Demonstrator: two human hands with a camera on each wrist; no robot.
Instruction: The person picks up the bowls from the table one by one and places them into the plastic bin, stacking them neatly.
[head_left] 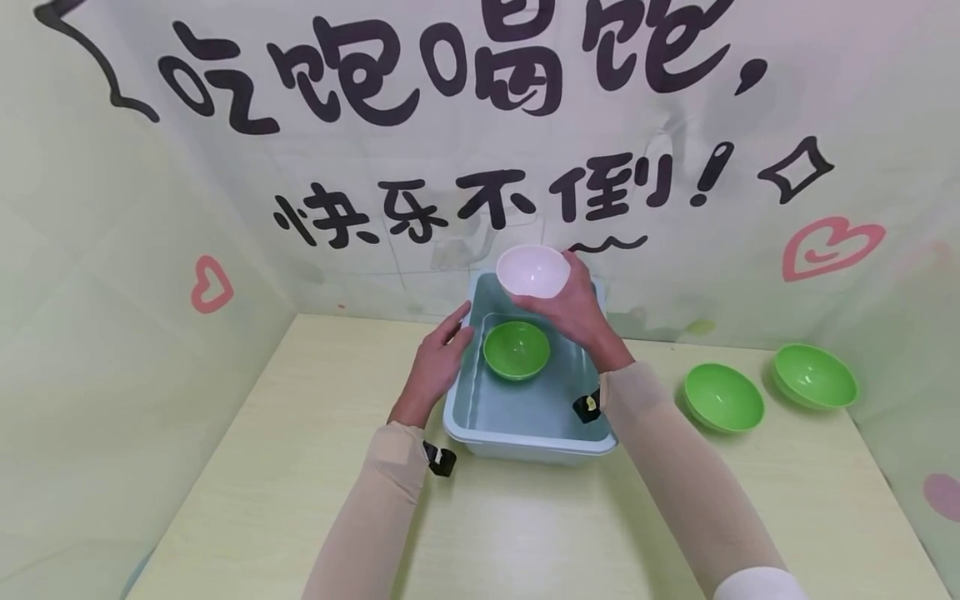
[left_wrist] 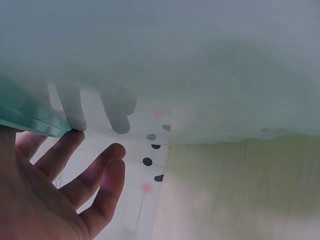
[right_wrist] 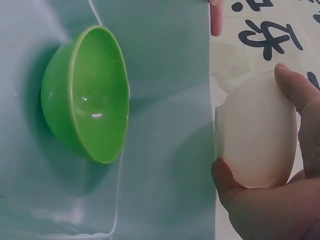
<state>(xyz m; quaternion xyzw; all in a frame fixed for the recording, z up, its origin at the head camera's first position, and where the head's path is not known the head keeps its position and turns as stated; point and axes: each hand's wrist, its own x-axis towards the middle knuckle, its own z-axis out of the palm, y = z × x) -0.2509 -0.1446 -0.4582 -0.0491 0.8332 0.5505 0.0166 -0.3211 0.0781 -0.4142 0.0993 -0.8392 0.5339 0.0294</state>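
Observation:
My right hand grips a white bowl by its side, with the bowl raised over the far end of a light blue plastic basin. In the right wrist view, the thumb and fingers spread around the outside of the white bowl. Inside the basin a green bowl sits upright on the floor. My left hand is at the basin's left rim. Its fingers are loosely extended beside the outer wall, fingertips right at the rim in the left wrist view.
Two more green bowls stand to the right of the basin: one nearer and one farther right by the side wall. A printed cloth backdrop rises behind the pale wooden table.

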